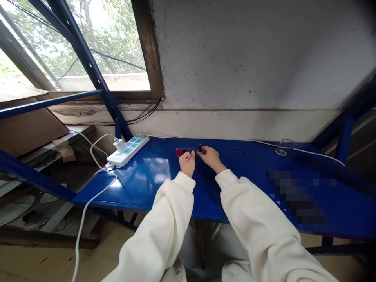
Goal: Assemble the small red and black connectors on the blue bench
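Black, likely light cylinder (200, 147) is sitting side-pinched in right hand (210, 157), near table's (252, 168) far edge (left hand (187, 161) curled, contents hidden).

Wore a cream-white, long-sleeved top (239, 272) of thick, matte, soft-looking fabric. Had a loose left sleeve (163, 223) creased in broad folds, and an equally roomy right sleeve (258, 211) with curved wrinkles toward the upper arm. Showed a bare left hand (187, 161) and a bare right hand (211, 157) beyond plain cream cuffs (185, 182). Bore a small, round, button-like fastener (177, 272) low on the front. Was clothed below in pale grey trousers (188, 248), dark with shadow between the legs.
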`<act>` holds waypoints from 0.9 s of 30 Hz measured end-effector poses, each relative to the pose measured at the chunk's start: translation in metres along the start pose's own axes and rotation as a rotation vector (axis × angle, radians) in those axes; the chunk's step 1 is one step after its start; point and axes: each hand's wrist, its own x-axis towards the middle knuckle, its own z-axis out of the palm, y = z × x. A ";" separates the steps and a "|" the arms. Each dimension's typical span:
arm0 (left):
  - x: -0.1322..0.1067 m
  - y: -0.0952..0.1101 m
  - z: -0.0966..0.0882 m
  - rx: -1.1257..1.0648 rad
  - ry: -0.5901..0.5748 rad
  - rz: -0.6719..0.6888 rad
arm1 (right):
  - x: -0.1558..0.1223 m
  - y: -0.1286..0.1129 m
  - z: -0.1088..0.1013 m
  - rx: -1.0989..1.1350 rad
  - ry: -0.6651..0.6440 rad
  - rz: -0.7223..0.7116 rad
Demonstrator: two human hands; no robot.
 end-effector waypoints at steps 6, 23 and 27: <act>-0.010 0.005 0.002 0.150 -0.162 0.294 | -0.030 0.015 -0.021 0.062 0.134 -0.089; -0.014 0.003 0.002 0.218 -0.302 0.461 | -0.048 0.022 -0.019 -0.001 0.389 -0.273; -0.013 0.003 0.002 0.216 -0.298 0.443 | -0.049 0.019 -0.019 0.033 0.428 -0.308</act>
